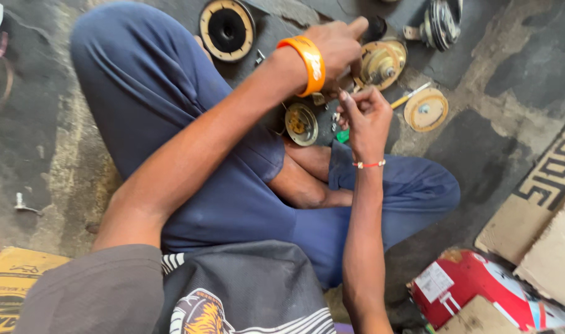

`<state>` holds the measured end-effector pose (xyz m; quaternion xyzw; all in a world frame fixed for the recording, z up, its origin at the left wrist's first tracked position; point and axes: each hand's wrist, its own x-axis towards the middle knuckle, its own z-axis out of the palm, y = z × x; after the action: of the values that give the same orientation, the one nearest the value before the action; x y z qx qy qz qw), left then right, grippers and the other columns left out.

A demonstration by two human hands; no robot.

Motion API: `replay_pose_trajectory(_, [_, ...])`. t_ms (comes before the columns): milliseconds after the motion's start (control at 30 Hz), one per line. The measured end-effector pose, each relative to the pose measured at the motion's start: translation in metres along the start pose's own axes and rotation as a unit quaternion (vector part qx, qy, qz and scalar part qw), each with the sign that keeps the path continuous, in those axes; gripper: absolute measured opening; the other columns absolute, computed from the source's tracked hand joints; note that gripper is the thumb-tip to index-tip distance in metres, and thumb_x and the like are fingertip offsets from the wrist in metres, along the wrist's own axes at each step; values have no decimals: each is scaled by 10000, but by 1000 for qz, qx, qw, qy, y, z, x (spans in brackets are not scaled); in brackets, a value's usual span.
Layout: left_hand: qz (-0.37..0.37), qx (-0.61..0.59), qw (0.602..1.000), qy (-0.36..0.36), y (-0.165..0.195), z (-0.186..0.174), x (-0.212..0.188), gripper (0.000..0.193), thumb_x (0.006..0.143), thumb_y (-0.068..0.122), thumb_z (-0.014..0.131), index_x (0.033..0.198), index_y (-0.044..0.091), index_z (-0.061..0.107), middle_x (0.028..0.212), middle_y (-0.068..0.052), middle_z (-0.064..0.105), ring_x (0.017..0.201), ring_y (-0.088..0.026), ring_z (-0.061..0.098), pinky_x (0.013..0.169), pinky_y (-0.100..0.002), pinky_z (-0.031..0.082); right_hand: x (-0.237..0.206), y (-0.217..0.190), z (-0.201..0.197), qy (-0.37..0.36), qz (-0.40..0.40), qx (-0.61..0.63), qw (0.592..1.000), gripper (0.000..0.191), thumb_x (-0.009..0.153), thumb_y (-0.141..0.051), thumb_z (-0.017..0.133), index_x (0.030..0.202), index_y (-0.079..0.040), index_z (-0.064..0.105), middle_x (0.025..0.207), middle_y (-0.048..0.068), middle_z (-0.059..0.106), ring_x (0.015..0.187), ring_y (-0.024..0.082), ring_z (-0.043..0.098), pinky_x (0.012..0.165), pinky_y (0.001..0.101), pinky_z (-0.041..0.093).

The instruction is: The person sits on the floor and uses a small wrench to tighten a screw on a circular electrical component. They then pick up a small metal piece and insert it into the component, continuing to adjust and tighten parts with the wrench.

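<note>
Seemingly steadying work on the floor (492,142): left hand (335,46) reaching far, closed around the brass-coloured round part (381,62) to hold it still, right hand (366,117) nearer, fingertips pinched on something too small to identify, screwdriver (406,97) just beside.

A bright orange wristband (311,64) is circling the left wrist, a thin red-and-white thread bracelet (369,164) the right. Dark blue trousers (171,105) are showing against the grey stained floor (480,154), beside a brass-yellow round disc (425,109) and a red-and-white tin (474,287).
</note>
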<state>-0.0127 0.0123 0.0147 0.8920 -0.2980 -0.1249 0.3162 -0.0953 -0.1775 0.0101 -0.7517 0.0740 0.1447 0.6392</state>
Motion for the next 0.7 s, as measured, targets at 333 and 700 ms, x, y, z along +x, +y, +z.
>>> replay_pose_trajectory(333, [-29,21,999,-14,2,8,5,374,573,193,926,925,161,803,1219,-125,509,1094,-354,572,930,-460,510,5,4,-1,14,0,27,1000,199,986,-66,752,873,-47,589,735,52,689,549,63,588,496,198,449])
replay_pose_trajectory(700, [-24,9,1000,1,7,7,1,310,660,154,875,964,167,814,1281,-134,464,1180,-377,515,1012,-463,488,6,5,2,1,-19,-15,1000,215,996,-86,735,861,-56,570,698,45,676,521,69,580,462,210,432])
